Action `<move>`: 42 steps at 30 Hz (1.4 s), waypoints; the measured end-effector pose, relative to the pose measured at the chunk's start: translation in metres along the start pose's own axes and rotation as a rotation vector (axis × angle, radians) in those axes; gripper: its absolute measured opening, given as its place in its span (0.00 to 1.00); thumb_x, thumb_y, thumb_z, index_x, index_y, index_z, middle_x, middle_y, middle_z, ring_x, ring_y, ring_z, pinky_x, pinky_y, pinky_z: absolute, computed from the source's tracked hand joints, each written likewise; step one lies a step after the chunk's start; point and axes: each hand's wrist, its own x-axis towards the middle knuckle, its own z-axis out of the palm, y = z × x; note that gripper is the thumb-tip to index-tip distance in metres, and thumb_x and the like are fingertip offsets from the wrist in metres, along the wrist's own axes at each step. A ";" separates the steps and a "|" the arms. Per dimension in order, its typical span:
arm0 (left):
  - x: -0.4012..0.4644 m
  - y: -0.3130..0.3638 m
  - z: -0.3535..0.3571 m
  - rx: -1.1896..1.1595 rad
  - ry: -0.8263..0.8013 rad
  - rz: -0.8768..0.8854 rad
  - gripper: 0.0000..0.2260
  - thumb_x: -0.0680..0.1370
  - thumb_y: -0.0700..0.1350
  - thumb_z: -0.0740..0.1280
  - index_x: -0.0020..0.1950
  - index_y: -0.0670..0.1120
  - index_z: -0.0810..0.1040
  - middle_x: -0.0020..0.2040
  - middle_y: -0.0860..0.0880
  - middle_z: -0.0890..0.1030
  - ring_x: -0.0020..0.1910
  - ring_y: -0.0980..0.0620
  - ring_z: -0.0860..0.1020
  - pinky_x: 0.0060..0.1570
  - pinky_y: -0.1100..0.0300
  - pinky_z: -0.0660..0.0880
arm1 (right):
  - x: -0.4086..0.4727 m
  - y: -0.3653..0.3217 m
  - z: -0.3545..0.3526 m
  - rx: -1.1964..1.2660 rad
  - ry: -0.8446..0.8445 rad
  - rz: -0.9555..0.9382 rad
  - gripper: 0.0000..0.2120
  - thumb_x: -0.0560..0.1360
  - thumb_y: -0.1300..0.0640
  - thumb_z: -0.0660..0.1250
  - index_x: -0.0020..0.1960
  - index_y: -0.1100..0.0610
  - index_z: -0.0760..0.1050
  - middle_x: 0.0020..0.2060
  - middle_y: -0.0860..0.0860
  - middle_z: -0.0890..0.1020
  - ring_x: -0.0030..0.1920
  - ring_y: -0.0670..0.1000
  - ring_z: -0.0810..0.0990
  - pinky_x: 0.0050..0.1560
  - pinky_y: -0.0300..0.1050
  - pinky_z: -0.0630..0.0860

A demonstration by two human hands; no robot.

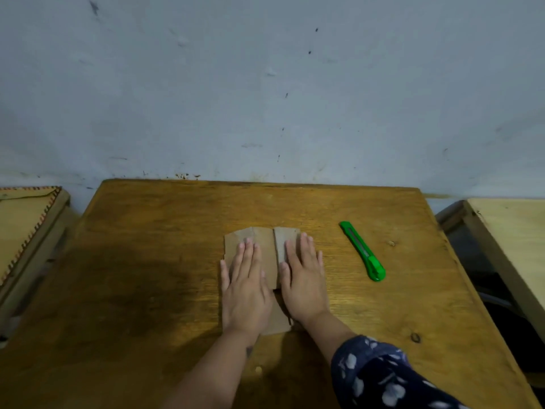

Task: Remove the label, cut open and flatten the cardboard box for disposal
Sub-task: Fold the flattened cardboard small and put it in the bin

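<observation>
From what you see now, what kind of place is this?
Probably a plain room at home or a small workshop: a worn wooden table against a stained pale wall, with a green utility knife beside flattened cardboard.

Two bare hands and forearms enter from the lower edge. The left hand [246, 293] wears no ring, watch or glove, and its forearm is uncovered, with a small dark mark just below the wrist. The right hand [303, 286] is likewise unadorned; its sleeve [383, 379], navy with pale floral print, is pushed up the forearm.
</observation>
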 end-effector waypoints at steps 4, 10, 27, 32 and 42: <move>-0.007 0.000 -0.004 0.032 0.018 -0.237 0.30 0.77 0.59 0.36 0.78 0.49 0.43 0.78 0.45 0.42 0.77 0.47 0.39 0.71 0.41 0.33 | -0.006 -0.006 -0.002 -0.130 -0.041 0.169 0.28 0.76 0.41 0.36 0.76 0.41 0.47 0.77 0.59 0.46 0.76 0.58 0.37 0.72 0.60 0.30; -0.020 0.002 -0.014 -0.114 -0.050 -0.329 0.24 0.80 0.56 0.54 0.76 0.57 0.56 0.79 0.43 0.51 0.77 0.45 0.47 0.74 0.46 0.44 | -0.037 -0.012 -0.007 0.051 0.004 0.218 0.23 0.80 0.44 0.45 0.75 0.41 0.53 0.77 0.56 0.54 0.77 0.54 0.45 0.74 0.59 0.36; -0.163 0.170 -0.009 -0.647 0.001 0.119 0.27 0.76 0.43 0.68 0.73 0.56 0.65 0.74 0.44 0.56 0.72 0.47 0.60 0.64 0.65 0.59 | -0.229 0.100 -0.108 0.223 0.547 0.294 0.25 0.79 0.50 0.59 0.74 0.40 0.58 0.65 0.56 0.62 0.53 0.57 0.77 0.47 0.53 0.79; -0.255 0.252 0.038 -0.657 -0.090 0.112 0.28 0.76 0.45 0.68 0.73 0.58 0.63 0.73 0.45 0.58 0.71 0.47 0.61 0.66 0.59 0.60 | -0.332 0.181 -0.140 0.196 0.549 0.407 0.22 0.78 0.48 0.59 0.71 0.43 0.61 0.64 0.54 0.63 0.46 0.55 0.78 0.42 0.49 0.78; -0.390 0.285 0.172 -0.528 -0.502 -0.057 0.27 0.77 0.46 0.67 0.74 0.52 0.62 0.73 0.46 0.60 0.71 0.45 0.63 0.69 0.53 0.61 | -0.485 0.295 -0.082 0.343 0.258 0.780 0.22 0.79 0.48 0.57 0.72 0.45 0.60 0.67 0.51 0.61 0.58 0.53 0.73 0.52 0.42 0.67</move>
